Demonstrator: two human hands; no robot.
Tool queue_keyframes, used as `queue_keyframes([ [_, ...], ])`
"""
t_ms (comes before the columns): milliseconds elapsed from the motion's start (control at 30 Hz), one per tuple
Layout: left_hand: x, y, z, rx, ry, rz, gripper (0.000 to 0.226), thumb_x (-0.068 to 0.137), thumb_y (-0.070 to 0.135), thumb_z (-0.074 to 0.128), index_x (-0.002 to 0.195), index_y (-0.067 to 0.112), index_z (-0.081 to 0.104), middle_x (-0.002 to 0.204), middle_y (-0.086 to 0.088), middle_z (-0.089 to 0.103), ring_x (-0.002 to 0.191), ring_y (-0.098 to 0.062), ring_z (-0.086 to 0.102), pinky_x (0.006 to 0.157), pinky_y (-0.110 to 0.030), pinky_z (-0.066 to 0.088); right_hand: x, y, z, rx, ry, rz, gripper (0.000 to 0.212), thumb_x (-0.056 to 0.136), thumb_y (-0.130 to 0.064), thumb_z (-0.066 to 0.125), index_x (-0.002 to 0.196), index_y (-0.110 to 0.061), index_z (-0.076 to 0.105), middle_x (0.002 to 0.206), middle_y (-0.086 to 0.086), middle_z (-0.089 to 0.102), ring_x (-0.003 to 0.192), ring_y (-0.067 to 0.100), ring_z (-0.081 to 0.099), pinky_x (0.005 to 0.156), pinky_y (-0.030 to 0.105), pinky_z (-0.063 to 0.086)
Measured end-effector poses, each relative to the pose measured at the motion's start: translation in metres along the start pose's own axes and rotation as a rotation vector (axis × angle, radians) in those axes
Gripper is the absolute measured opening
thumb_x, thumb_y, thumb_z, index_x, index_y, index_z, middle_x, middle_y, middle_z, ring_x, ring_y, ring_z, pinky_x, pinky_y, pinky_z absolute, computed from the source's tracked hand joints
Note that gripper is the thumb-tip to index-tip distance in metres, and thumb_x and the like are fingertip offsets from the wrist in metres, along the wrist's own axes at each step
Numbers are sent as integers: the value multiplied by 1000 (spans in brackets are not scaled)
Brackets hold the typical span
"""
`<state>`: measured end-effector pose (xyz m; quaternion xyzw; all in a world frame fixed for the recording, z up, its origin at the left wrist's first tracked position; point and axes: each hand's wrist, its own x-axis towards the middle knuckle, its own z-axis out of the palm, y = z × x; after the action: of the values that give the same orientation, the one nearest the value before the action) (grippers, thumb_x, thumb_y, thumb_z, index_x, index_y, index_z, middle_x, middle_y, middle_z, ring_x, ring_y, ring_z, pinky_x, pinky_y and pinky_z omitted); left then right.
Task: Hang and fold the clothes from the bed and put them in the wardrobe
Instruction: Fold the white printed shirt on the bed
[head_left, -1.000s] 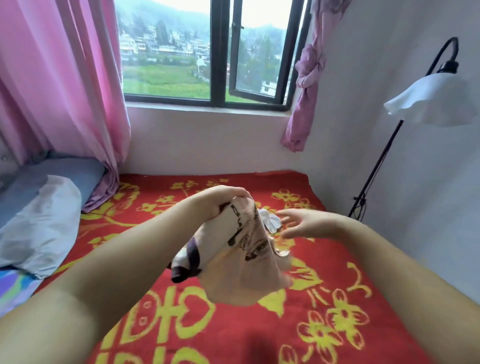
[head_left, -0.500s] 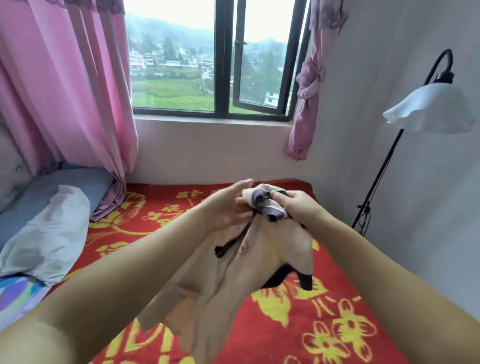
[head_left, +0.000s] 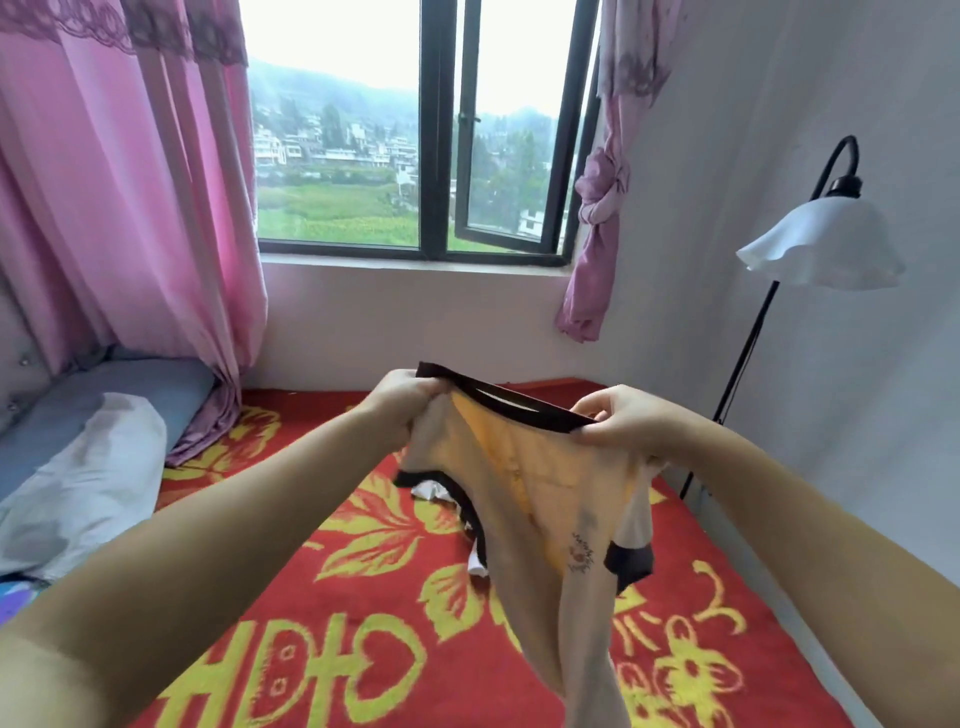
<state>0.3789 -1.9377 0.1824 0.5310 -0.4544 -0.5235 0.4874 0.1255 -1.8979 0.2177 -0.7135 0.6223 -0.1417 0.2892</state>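
A beige top with a black collar and black sleeve cuffs (head_left: 540, 499) hangs in the air above the bed (head_left: 363, 597). My left hand (head_left: 402, 402) grips the left end of its black neckline. My right hand (head_left: 621, 421) pinches the right end, so the collar is stretched open between them. The body of the top droops toward the lower middle of the view, with a small flower print near one cuff. A bit of white and black cloth (head_left: 431, 488) shows on the bed behind the top.
The bed carries a red blanket with yellow flowers. A grey-white pillow (head_left: 78, 493) lies at the left by a pink curtain (head_left: 130, 208). A black floor lamp with a white shade (head_left: 821, 249) stands at the right wall. The window (head_left: 415, 156) is ahead.
The bunched top has been shaken out. My hands moved apart along the neckline and lifted, so the garment now hangs open instead of crumpled.
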Motion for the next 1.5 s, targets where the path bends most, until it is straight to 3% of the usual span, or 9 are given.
queue_keyframes([
  [200,1,31,-22,484,-35,250,19,87,22,68,82,4,70,74,-9,59,65,-20,52,61,-29,43,5,23,-40,-200,135,35,11,83,-24,67,76,-21,74,74,1,67,71,15,60,62,26,45],
  [400,9,37,-52,597,-48,255,21,91,26,65,101,9,72,91,-7,70,82,-21,63,85,-34,50,-6,50,-67,198,79,-23,24,83,-35,71,84,-12,76,80,3,72,67,11,63,61,20,45],
  [533,10,30,-57,570,-7,318,25,93,27,60,93,4,71,74,-9,62,67,-20,52,66,-31,43,-2,48,-57,309,74,-97,44,81,-48,61,97,-7,71,85,6,69,71,15,62,66,27,48],
  [700,6,43,-68,561,-16,347,46,89,37,64,81,-9,62,70,-14,55,63,-22,47,60,-33,41,6,39,-56,401,245,-143,25,92,-40,58,98,-20,71,78,-6,72,65,5,67,58,17,51],
  [833,0,53,-84,614,-29,292,48,87,49,60,70,5,52,61,-9,50,55,-21,47,53,-28,43,-1,28,-67,336,75,-136,32,78,-49,66,92,-22,76,81,0,74,68,11,70,57,18,53],
  [1033,-10,56,-62,497,-24,85,38,95,39,55,99,4,71,97,-17,71,87,-32,68,87,-46,55,8,-6,-61,272,246,-29,25,90,-40,62,95,-18,73,80,-1,72,68,12,67,56,19,49],
  [1267,-30,62,25,181,-226,-77,27,101,29,46,86,11,58,74,-5,58,65,-16,55,63,-29,47,6,-84,2,224,296,-280,32,100,-29,48,101,-5,70,102,25,68,79,28,63,72,38,49],
  [1433,-39,73,34,-135,-332,-137,35,105,17,30,85,3,56,57,-7,63,48,-17,63,48,-28,56,-6,-93,7,221,142,-372,38,96,-46,49,116,-18,67,108,1,71,101,13,67,94,30,51],
  [1500,-41,77,31,-221,-398,-153,42,105,15,25,81,2,57,67,-15,69,59,-22,70,59,-35,59,-10,-87,1,108,29,-371,41,91,-41,60,130,-28,55,118,-9,65,106,3,61,95,21,48],
])
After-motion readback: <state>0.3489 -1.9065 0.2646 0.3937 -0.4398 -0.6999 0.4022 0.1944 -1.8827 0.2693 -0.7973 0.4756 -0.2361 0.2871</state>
